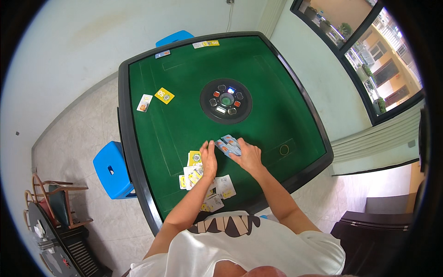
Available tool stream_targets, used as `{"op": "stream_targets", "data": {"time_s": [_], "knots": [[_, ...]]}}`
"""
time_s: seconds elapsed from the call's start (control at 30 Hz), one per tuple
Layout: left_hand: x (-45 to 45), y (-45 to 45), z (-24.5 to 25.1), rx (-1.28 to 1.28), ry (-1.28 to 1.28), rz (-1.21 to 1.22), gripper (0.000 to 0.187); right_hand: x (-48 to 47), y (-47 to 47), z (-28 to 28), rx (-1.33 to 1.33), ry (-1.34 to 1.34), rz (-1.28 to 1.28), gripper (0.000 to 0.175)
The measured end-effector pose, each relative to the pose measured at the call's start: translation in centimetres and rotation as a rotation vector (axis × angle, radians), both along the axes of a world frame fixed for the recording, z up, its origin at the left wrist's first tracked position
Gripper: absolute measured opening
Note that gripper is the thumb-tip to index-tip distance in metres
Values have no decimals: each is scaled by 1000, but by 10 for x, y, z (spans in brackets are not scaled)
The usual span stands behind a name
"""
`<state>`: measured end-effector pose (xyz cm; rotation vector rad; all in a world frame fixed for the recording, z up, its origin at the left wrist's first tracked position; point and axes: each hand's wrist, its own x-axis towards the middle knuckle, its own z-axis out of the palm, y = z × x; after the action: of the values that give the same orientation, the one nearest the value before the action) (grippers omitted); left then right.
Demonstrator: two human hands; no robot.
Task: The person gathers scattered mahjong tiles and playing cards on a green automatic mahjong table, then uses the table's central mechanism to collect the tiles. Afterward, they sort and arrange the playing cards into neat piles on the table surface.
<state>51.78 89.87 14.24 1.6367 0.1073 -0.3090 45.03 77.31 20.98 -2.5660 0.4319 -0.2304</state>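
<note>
Blue cards (pixel 226 145) are in my right hand (pixel 250 155), fanned in two overlapping groups above the green table felt. My left hand (pixel 209 161) is raised beside their left edge, fingers extended, with nothing visible in it. Whether its fingertips touch the blue cards I cannot tell. A yellow card (pixel 195 158) and several white illustrated cards (pixel 189 175) lie beside and partly behind my left wrist. More white-and-yellow cards (pixel 225 187) spread nearer my body, some hidden by my left forearm.
The mahjong table (pixel 180 124) has a raised dark frame and a round black centre console (pixel 226 116). A yellow card (pixel 164 96) and a white card (pixel 144 103) lie at left. Cards (pixel 206 44) rest at the far edge. A thin ring (pixel 284 150) is at right; a blue stool (pixel 108 173) stands left.
</note>
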Motion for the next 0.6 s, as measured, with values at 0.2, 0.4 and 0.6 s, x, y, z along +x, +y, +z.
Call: {"op": "stream_targets", "data": {"time_s": [0.2,0.4,0.6], "knots": [[27,-10,-7,-3,144,-235,49,10,4,-21,-304,-12,181,46],[25,-15,-24,-88,-54,-220,47,-4,-27,-47,-24,-250,182,54],[3,-46,-28,-159,8,-287,47,-6,-11,-80,503,-532,-219,39]]}}
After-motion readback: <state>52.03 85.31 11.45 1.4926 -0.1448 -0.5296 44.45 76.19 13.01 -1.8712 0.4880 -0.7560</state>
